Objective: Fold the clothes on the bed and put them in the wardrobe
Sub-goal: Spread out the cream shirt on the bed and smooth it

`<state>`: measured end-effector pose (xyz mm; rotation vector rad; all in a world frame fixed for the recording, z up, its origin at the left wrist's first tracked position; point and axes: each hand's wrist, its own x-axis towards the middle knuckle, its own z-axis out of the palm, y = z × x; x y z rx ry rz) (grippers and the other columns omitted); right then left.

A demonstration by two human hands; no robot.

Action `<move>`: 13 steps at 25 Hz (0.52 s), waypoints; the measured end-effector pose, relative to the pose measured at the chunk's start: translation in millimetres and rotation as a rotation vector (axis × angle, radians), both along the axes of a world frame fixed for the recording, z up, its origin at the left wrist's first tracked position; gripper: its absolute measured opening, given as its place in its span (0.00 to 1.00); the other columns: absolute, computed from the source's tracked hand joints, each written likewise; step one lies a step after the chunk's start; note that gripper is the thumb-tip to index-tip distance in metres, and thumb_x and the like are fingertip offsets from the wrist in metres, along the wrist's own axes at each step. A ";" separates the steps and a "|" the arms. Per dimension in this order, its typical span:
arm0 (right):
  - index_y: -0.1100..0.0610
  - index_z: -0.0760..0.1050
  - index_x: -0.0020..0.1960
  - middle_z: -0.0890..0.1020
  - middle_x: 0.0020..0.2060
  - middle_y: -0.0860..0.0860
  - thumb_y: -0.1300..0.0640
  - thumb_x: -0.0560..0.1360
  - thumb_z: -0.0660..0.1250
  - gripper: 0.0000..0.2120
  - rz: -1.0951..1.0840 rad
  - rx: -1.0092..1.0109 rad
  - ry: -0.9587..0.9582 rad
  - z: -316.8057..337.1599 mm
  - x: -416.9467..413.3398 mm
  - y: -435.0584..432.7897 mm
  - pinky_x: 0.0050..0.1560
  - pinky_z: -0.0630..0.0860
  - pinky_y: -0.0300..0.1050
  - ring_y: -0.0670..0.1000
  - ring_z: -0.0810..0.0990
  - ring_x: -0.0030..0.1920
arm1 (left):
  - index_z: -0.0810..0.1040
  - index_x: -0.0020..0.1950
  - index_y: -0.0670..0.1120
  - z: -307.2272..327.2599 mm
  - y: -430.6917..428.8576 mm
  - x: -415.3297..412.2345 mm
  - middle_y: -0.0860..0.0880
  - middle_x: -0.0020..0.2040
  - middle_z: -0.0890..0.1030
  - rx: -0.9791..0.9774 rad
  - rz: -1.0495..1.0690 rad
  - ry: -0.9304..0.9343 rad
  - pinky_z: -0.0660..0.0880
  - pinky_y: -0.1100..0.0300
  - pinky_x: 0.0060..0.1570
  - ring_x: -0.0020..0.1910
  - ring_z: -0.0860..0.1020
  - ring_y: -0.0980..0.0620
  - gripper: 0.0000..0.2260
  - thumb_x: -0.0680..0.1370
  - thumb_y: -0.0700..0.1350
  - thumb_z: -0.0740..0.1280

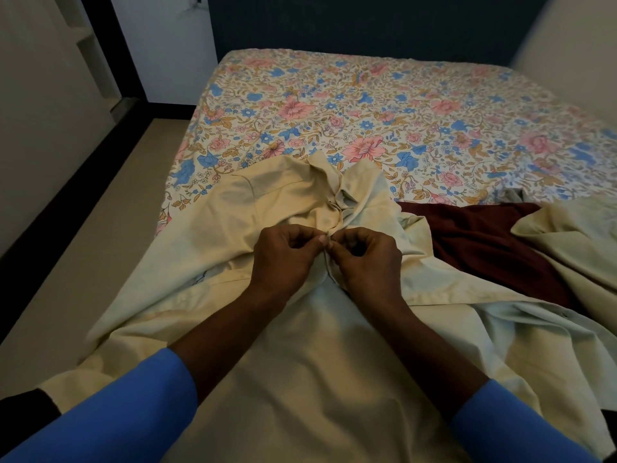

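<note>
Here, from the lower left across the lower centre of the frame, a cream shirt (317,362) lies spread on the floral-sheeted bed (367,105), its collar toward the middle. The left hand (283,259), just left of centre, pinches one edge of the shirt's front opening. The right hand (365,259), meeting it at the fingertips, pinches the facing edge, seemingly at a button. The cloth looks light, thin and limp, so it will likely sag unless taken by the shoulders, seams or hem rather than mid-panel. Right of the hands a maroon garment (484,235) touches the shirt's edge, and at far right another cream garment (574,242) overlaps it, both unfolded.
</note>
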<state>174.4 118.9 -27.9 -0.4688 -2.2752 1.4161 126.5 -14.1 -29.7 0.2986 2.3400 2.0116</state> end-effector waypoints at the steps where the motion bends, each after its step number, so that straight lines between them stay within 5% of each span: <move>1: 0.51 0.87 0.47 0.87 0.37 0.44 0.54 0.75 0.77 0.02 0.017 -0.026 0.002 -0.6 0.2 -1.6 0.49 0.85 0.52 0.43 0.85 0.40 | 0.87 0.47 0.48 -2.4 0.7 -1.3 0.52 0.41 0.87 -0.038 0.017 0.019 0.81 0.60 0.48 0.43 0.85 0.56 0.03 0.78 0.41 0.74; 5: 0.52 0.87 0.51 0.88 0.39 0.46 0.55 0.76 0.75 0.05 0.043 -0.124 0.000 -6.6 0.3 -6.7 0.50 0.85 0.58 0.47 0.87 0.43 | 0.84 0.47 0.48 -10.1 6.3 -3.8 0.55 0.40 0.84 -0.219 0.034 0.087 0.71 0.73 0.39 0.39 0.80 0.62 0.07 0.82 0.42 0.67; 10: 0.51 0.87 0.51 0.87 0.39 0.45 0.51 0.76 0.75 0.06 0.029 -0.077 0.013 -5.1 1.4 -7.0 0.49 0.85 0.56 0.46 0.86 0.42 | 0.84 0.53 0.44 -18.6 12.1 -7.6 0.49 0.46 0.85 -0.198 0.020 0.046 0.75 0.58 0.46 0.47 0.82 0.51 0.09 0.84 0.44 0.63; 13: 0.51 0.87 0.50 0.87 0.38 0.46 0.51 0.76 0.74 0.06 0.018 -0.047 0.040 -4.1 -1.0 -5.4 0.49 0.84 0.55 0.46 0.86 0.41 | 0.82 0.51 0.46 -15.8 10.5 -8.0 0.51 0.44 0.83 -0.191 -0.026 0.077 0.74 0.60 0.45 0.44 0.80 0.54 0.08 0.84 0.44 0.64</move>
